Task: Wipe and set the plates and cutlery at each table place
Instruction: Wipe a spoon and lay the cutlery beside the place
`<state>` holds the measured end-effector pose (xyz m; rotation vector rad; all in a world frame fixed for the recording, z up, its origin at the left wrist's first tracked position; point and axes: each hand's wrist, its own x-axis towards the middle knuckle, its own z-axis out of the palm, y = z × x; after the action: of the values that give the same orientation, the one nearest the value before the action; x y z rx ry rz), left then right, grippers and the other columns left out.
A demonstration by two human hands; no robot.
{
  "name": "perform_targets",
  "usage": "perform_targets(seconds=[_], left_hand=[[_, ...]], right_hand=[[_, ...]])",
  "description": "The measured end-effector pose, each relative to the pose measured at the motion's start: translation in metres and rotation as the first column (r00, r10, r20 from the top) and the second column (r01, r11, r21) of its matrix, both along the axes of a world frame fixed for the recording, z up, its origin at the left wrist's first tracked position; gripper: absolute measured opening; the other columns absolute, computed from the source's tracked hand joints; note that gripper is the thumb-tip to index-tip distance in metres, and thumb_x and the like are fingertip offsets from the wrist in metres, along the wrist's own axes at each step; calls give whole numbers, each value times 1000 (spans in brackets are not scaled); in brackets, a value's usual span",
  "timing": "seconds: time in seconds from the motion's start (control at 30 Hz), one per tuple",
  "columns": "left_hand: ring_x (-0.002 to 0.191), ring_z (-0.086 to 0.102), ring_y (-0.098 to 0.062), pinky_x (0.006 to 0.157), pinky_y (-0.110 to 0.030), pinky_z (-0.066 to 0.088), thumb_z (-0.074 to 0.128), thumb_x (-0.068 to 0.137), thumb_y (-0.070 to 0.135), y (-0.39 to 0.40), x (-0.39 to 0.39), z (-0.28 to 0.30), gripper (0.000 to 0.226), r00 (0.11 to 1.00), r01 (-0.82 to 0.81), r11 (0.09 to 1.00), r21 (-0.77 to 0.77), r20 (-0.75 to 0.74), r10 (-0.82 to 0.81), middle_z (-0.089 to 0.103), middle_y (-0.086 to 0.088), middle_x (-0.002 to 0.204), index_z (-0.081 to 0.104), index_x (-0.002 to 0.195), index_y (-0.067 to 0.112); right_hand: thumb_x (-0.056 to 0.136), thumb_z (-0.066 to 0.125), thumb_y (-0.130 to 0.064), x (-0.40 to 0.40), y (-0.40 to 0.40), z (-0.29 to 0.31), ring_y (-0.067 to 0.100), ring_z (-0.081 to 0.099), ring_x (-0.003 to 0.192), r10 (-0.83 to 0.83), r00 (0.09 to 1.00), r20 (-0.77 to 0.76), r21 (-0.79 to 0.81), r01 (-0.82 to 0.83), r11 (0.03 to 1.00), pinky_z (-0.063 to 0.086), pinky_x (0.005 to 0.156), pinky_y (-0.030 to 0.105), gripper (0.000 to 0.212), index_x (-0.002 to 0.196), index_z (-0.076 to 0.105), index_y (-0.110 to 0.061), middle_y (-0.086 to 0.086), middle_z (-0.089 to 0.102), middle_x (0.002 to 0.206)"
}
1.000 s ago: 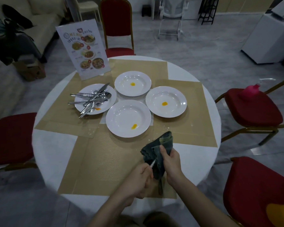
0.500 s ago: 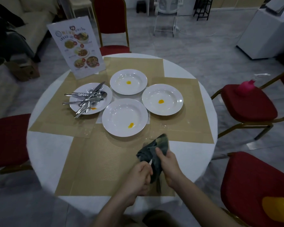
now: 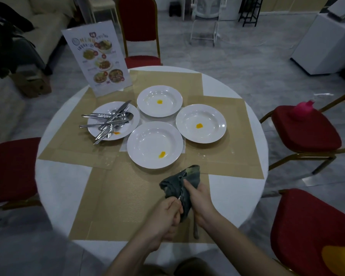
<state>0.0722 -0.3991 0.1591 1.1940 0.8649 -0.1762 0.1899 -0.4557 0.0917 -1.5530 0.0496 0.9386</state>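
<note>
Both hands work at the table's near edge: right hand (image 3: 199, 198) grips the dark cloth (image 3: 179, 188) around a utensil (image 3: 180, 198), left hand (image 3: 167, 214) pinches its handle; the utensil's type stays hidden.

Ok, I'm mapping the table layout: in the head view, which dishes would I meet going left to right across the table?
Plate holding the cutlery → plate nearest the hands → right-hand plate. The far plate overlaps the near one sideways, so I leave it out.
</note>
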Motion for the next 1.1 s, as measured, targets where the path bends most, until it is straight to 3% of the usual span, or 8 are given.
perform_targets(seconds=[0.23, 0.37, 0.47, 0.67, 0.73, 0.9, 0.97, 1.1], left_hand=[[34, 21, -5, 32, -15, 18, 34, 103, 25, 3, -5, 4, 28, 999, -30, 995, -99, 33, 33, 33, 6, 47, 45, 81, 13], [34, 22, -6, 34, -16, 18, 33, 104, 28, 5, -4, 5, 29, 995, -86, 996, -25, 46, 87, 34, 4, 49, 43, 81, 13], [34, 21, -6, 35, -14, 17, 33, 104, 29, 3, -5, 4, 31, 994, -103, 994, -47, 19, 104, 32, 4, 47, 44, 80, 13], [33, 20, -6, 34, -15, 15, 32, 104, 25, 2, -9, 1, 32, 997, -73, 991, -114, 24, 76, 31, 5, 45, 44, 77, 13], [34, 21, -6, 34, -15, 16, 33, 104, 27, 1, -11, -2, 31, 996, -88, 991, -98, 17, 90, 32, 5, 46, 45, 79, 12], [36, 18, -7, 35, -15, 16, 32, 104, 28, -6, -18, -10, 31, 995, -102, 989, -111, 2, 103, 30, 3, 47, 44, 81, 11], [35, 18, -7, 34, -14, 16, 32, 104, 27, -8, -22, -9, 30, 996, -87, 984, -153, -4, 87, 30, 3, 47, 44, 81, 11], [34, 18, -6, 34, -13, 15, 33, 104, 23, -5, -25, -9, 30, 996, -86, 983, -163, 15, 90, 29, 4, 46, 43, 78, 12]], right_hand=[[95, 60, -28, 16, 13, 9, 17, 68, 91, -40, 953, 299, -102, 74, 992, 54, 71, 26, 22, 103, 64, -7, 2, 71, 92], [93, 63, -24, -8, 20, 2, 17, 71, 93, -9, 991, 132, 23, 6, 1000, 57, 69, 24, 29, 114, 59, -4, 9, 73, 101], [93, 63, -23, -9, 21, 0, 18, 72, 85, -42, 991, 130, 12, 41, 999, 56, 65, 26, 24, 106, 63, -2, 10, 74, 92], [96, 59, -26, 7, 9, 11, 13, 56, 67, 122, 862, 492, -220, -12, 975, 40, 48, 11, 25, 76, 52, -13, -2, 56, 69], [95, 60, -26, 1, 7, 10, 11, 58, 69, 171, 876, 451, -230, -70, 971, 41, 51, 11, 20, 79, 54, -16, -3, 59, 73], [94, 62, -21, -8, 2, -6, 18, 72, 87, 97, 992, 78, -38, -94, 995, 56, 68, 24, 17, 103, 66, -7, 7, 75, 94], [93, 63, -26, -3, 2, -10, 20, 70, 86, 90, 975, 202, -135, -63, 989, 56, 68, 26, 22, 98, 66, -5, 6, 73, 89], [95, 59, -26, 9, 4, 0, 13, 60, 74, 242, 815, 526, -343, -58, 938, 42, 54, 16, 20, 87, 59, -7, 2, 63, 80]])
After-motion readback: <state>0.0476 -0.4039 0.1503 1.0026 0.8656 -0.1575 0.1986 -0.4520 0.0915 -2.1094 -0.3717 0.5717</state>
